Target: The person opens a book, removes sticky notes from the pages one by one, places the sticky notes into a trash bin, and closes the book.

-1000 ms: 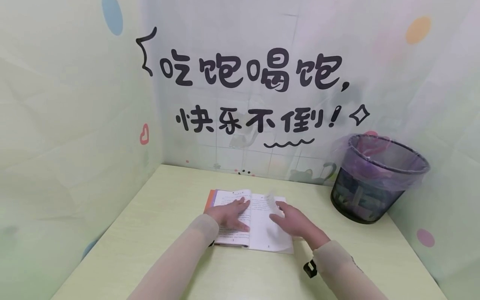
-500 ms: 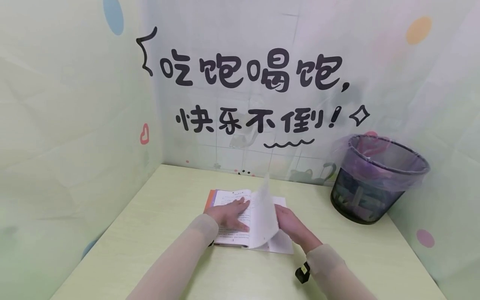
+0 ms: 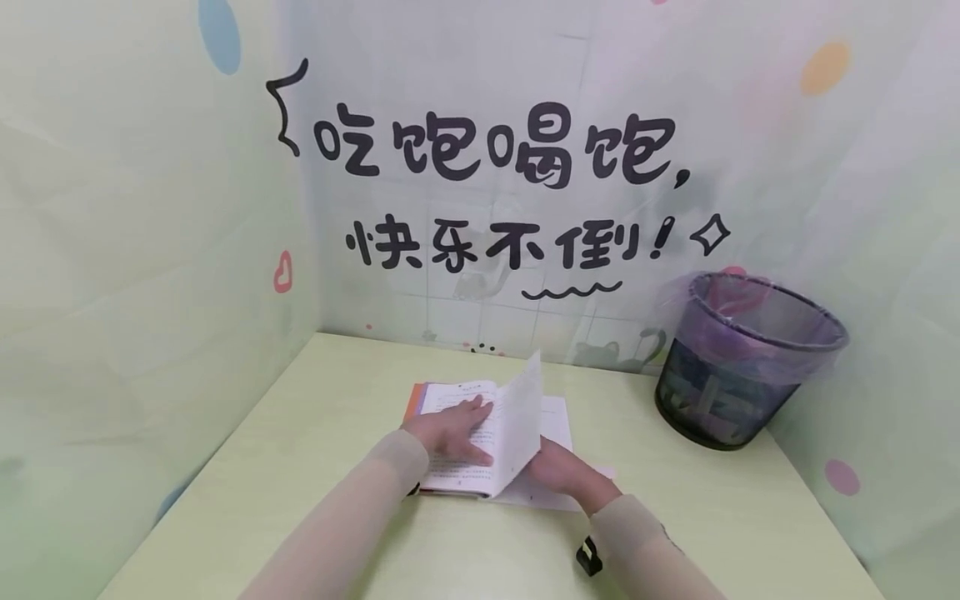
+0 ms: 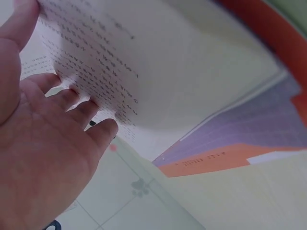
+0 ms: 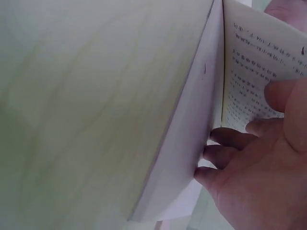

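Observation:
A book lies open on the table, its left page (image 3: 461, 393) printed with text and its orange and purple cover edge (image 3: 414, 402) showing at the left. My left hand (image 3: 453, 431) rests spread on that page, thumb toward the spine; the left wrist view shows the palm with fingers extended. One lifted page (image 3: 522, 421) stands nearly upright at the spine. Against its right side is my right hand (image 3: 564, 471), its fingertips hidden from the head view. In the right wrist view, the thumb (image 5: 278, 93) overlaps printed text and the loosely extended fingers (image 5: 230, 139) reach toward the page surfaces.
A dark mesh waste bin (image 3: 723, 408) with a purple plastic liner (image 3: 750, 342) stands at the right rear. Pale yellow-green tabletop (image 3: 292, 467) surrounds the book. Printed sheets with large black characters form the back wall (image 3: 495, 325). A black device (image 3: 588, 557) hangs below the right wrist.
The page has risen from a lifted corner to nearly upright, swinging left toward the spine. My right hand has moved left and nearer me behind it; my left hand stays on the left page.

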`<state>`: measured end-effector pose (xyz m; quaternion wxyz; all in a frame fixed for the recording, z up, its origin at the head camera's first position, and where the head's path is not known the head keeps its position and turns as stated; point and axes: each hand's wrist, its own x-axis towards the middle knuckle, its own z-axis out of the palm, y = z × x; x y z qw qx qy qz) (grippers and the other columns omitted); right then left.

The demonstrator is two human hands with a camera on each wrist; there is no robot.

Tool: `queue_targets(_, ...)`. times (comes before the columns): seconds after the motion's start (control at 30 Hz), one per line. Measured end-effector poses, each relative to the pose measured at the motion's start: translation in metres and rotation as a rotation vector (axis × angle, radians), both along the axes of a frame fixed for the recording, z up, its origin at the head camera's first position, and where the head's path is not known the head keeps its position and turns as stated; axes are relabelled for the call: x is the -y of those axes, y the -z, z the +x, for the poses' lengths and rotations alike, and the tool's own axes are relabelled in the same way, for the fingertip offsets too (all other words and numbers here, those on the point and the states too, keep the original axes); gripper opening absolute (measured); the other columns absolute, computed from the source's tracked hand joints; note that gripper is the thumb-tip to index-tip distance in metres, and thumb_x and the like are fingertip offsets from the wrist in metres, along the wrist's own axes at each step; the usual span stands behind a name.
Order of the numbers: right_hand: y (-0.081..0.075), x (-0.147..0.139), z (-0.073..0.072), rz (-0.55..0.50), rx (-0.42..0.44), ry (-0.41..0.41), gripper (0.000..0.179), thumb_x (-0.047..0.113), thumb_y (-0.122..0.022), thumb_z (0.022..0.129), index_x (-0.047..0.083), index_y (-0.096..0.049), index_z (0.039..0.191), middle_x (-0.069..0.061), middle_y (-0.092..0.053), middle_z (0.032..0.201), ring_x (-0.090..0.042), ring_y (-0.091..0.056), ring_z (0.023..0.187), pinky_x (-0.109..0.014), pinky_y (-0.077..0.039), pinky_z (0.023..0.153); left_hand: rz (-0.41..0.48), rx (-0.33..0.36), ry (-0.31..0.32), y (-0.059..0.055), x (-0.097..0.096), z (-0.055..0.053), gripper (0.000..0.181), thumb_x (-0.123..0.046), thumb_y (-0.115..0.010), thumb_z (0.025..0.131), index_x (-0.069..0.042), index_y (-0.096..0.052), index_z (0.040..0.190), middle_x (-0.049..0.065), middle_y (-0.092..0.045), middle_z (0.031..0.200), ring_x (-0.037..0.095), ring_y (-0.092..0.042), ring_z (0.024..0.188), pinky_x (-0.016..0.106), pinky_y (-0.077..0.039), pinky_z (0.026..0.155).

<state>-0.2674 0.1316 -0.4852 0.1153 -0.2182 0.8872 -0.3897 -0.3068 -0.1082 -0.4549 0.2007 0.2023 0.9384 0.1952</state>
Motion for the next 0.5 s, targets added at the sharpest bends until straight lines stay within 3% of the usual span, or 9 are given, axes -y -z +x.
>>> queue_targets(0.1, -0.002, 0.005, -0.002, 0.071, 0.061, 0.046, 0.064, 0.045, -0.037, 0.119, 0.016, -0.027, 0.176, -0.018, -0.037, 0.178, -0.045, -0.034, 0.165, -0.068, -0.029, 0.133, 0.013, -0.024, 0.007, 0.004, 0.006, -0.001, 0.103, -0.060, -0.079, 0.096, -0.023, -0.025, 0.177, 0.005, -0.014, 0.187, 0.030, -0.016, 0.173, 0.053, -0.022, 0.140)
queue_targets(0.17, -0.003, 0.009, -0.002, 0.129, 0.079, 0.065, 0.068, 0.054, -0.035, 0.118, 0.024, -0.022, 0.177, -0.015, -0.033, 0.180, -0.046, -0.027, 0.167, -0.071, -0.026, 0.133, 0.028, -0.035, 0.014, 0.007, 0.012, -0.002, 0.103, -0.062, -0.078, 0.096, -0.024, -0.026, 0.177, 0.004, -0.014, 0.187, 0.030, -0.016, 0.173, 0.055, -0.023, 0.139)
queue_targets(0.37, -0.006, 0.018, 0.001, 0.244, 0.050, 0.034, 0.071, 0.064, -0.033, 0.115, 0.032, -0.021, 0.177, -0.017, -0.031, 0.180, -0.053, -0.021, 0.167, -0.074, -0.020, 0.134, 0.058, -0.026, -0.026, 0.014, 0.035, -0.003, 0.104, -0.067, -0.079, 0.092, -0.031, -0.029, 0.175, 0.000, -0.015, 0.187, 0.030, -0.016, 0.173, 0.065, -0.022, 0.137)
queue_targets(0.5, -0.008, 0.027, 0.005, 0.339, 0.014, 0.015, 0.073, 0.068, -0.034, 0.113, 0.036, -0.021, 0.177, -0.028, -0.028, 0.178, -0.056, -0.020, 0.167, -0.074, -0.020, 0.133, 0.101, -0.012, -0.040, 0.015, 0.063, -0.004, 0.100, -0.052, -0.084, 0.094, -0.027, -0.031, 0.175, 0.006, -0.021, 0.185, 0.036, -0.022, 0.171, 0.068, -0.024, 0.135)
